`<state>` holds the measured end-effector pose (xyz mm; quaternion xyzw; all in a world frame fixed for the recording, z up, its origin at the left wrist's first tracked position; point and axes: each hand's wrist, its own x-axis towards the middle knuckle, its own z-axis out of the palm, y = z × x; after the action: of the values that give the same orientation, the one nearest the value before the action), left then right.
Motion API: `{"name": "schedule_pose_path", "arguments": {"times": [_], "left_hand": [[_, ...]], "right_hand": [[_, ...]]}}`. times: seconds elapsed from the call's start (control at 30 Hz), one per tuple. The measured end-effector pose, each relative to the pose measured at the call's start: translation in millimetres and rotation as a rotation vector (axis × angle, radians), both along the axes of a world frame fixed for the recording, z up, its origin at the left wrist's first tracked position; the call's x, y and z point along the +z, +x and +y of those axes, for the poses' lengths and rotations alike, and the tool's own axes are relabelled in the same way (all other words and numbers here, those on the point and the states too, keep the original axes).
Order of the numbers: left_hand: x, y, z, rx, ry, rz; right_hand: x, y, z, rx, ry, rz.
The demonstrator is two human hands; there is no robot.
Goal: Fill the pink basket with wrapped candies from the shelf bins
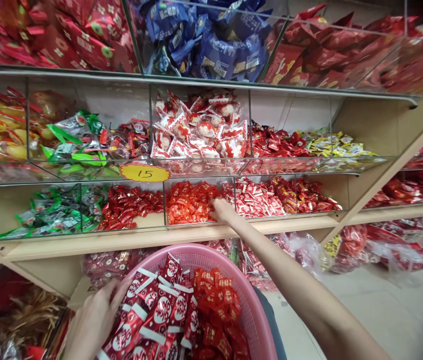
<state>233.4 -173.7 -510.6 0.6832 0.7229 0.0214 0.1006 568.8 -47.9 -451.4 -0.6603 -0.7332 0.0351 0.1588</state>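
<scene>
My left hand (96, 312) is at the left side of a pink plastic basket (262, 310), its fingers closed on the rim. In the basket lie dark red candy packets (166, 305) with white ends on the left. Bright orange-red wrapped candies (217, 292) fill its right side. My right hand (224, 211) reaches into a low shelf compartment, at the right edge of a heap of orange-red wrapped candies (188, 202). Its fingers are curled and touch the heap; whatever is between them is hidden.
Clear dividers split the shelves into compartments. Beside the orange-red heap are dark red candies (128, 205) and pink-white ones (258, 197). A yellow tag (144, 173) reading 15 hangs above. The wooden shelf edge (83, 245) runs behind the basket. Bagged goods (350, 245) lie beneath, right.
</scene>
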Motion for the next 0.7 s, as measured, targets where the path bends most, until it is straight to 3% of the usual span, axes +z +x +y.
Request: {"name": "schedule_pose_path", "arguments": {"times": [0.17,0.3,0.5,0.7], "left_hand": [[1.2,0.9,-0.6,0.005,-0.019,0.001],[2.1,2.2,-0.5,0.004,-0.036,-0.003],[5.3,3.4,-0.6,0.031,-0.038,-0.004],[8.9,9.4,-0.1,0.030,-0.043,0.033]], "right_hand": [[-7.1,0.3,7.1,-0.036,-0.062,-0.002],[-7.4,1.0,4.0,-0.053,-0.021,0.012],[-6.6,-0.8,-10.9,-0.023,0.180,0.053],[-5.9,-7.8,-47.6,0.107,0.449,0.180]]}}
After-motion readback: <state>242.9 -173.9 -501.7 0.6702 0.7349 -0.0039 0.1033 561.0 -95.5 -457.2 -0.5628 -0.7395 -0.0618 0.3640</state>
